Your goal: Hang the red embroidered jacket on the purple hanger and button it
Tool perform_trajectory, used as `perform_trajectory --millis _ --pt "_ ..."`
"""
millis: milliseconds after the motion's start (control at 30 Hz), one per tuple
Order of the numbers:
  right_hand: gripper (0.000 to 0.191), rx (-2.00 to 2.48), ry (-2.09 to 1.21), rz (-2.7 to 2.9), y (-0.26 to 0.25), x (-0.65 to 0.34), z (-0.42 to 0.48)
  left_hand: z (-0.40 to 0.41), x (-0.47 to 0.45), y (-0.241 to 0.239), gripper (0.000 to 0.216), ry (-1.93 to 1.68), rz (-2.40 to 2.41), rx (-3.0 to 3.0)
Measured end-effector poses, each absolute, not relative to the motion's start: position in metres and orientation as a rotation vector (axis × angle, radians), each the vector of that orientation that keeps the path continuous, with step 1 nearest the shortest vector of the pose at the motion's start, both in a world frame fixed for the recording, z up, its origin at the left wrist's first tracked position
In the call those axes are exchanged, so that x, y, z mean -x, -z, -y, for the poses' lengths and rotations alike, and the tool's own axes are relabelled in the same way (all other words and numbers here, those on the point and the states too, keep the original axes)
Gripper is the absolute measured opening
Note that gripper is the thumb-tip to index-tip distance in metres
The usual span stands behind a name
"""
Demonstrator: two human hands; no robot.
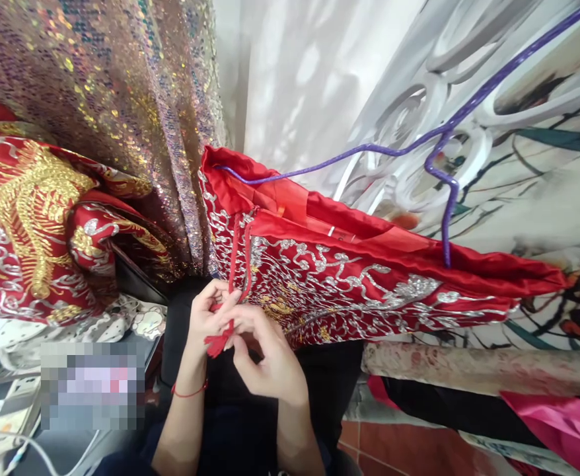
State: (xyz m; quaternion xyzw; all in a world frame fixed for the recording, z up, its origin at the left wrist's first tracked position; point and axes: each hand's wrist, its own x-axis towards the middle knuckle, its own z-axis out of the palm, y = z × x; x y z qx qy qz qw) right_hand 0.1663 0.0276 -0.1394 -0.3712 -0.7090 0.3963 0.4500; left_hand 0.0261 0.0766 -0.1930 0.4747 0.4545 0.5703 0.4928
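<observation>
Red cord [234,264] hanging straight down from the garment [349,277] into both hands: left fingers [215,297] and right fingers [243,324] apparently pinching its tassel [219,344], level together.

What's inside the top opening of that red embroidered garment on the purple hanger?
Inside the red embroidered garment shows plain red lining and one arm of the purple hanger. Deeper inside is covered by the embroidered front.
</observation>
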Motion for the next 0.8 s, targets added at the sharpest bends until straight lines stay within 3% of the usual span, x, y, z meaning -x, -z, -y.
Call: perform_trajectory --millis 233,367,500,667,800 --pt "0.025 0.860 -1.011 1.388 0.132 -0.153 -0.056 -0.073 -0.026 0.202 0.041 -1.496 -1.098 -1.270" --pt "0.025 1.101 -0.967 1.218 0.131 -0.144 -0.068 -0.068 -0.028 0.202 0.040 -1.551 -0.985 -1.463" --pt "0.011 1.230 -0.823 1.476 0.130 -0.149 -0.070 -0.067 -0.026 0.194 0.042 -1.562 -1.012 -1.606" --pt "0.036 1.256 -0.564 1.824 0.127 -0.160 -0.069 -0.068 -0.022 0.194 0.037 -1.571 -1.112 -1.555" --pt "0.044 1.234 -0.549 1.878 0.128 -0.165 -0.068 -0.068 -0.020 0.194 0.032 -1.615 -1.070 -1.447"
